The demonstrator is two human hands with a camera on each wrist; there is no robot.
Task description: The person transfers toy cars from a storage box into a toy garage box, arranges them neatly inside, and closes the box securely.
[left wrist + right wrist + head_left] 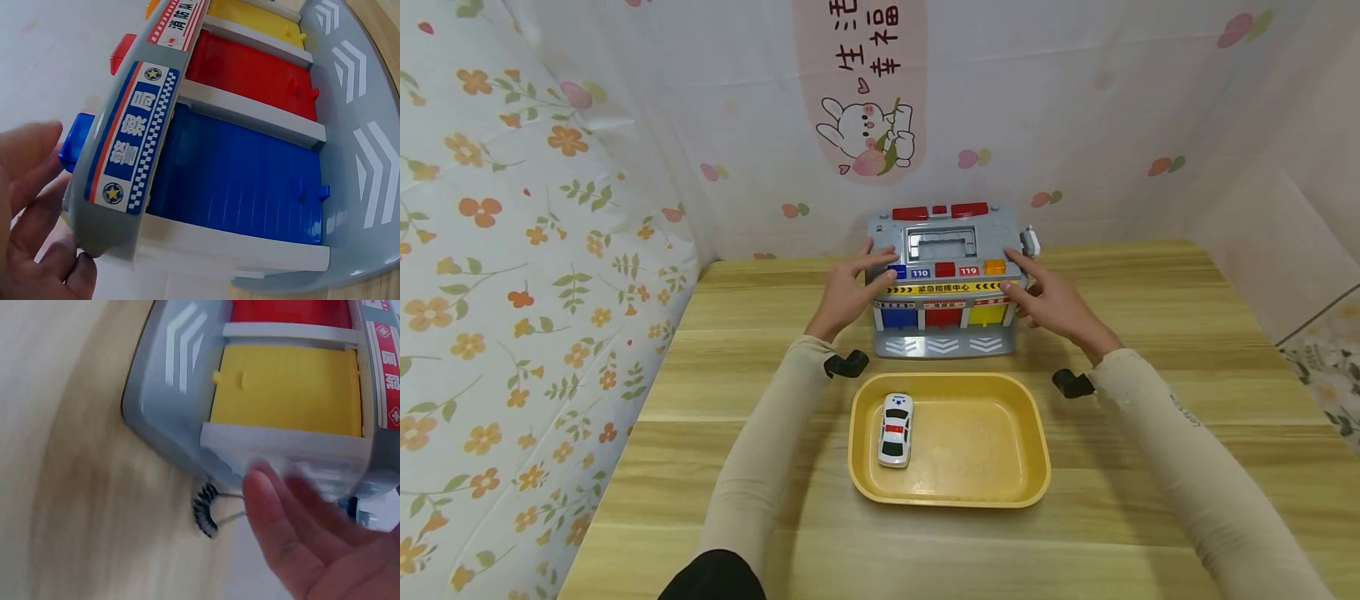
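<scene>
A grey toy garage point(940, 287) stands on the table, with blue, red and yellow doors all down and a handle on its roof. In the head view my left hand point(847, 292) holds its left end, thumb and fingers around the corner by the blue light. The left wrist view has those fingers point(59, 262) bent at the end of the roof, near the blue door point(244, 178). My right hand point(1056, 304) is at the other end, its fingers point(269, 512) extended and slightly blurred beside the wall next to the yellow door point(284, 390).
A yellow tray point(977, 498) lies in front of the garage, with a white toy police car point(895, 429) in its left part. A white piece point(1031, 242) juts from the garage's right side. Behind the table point(737, 350) hangs a patterned cloth point(700, 108).
</scene>
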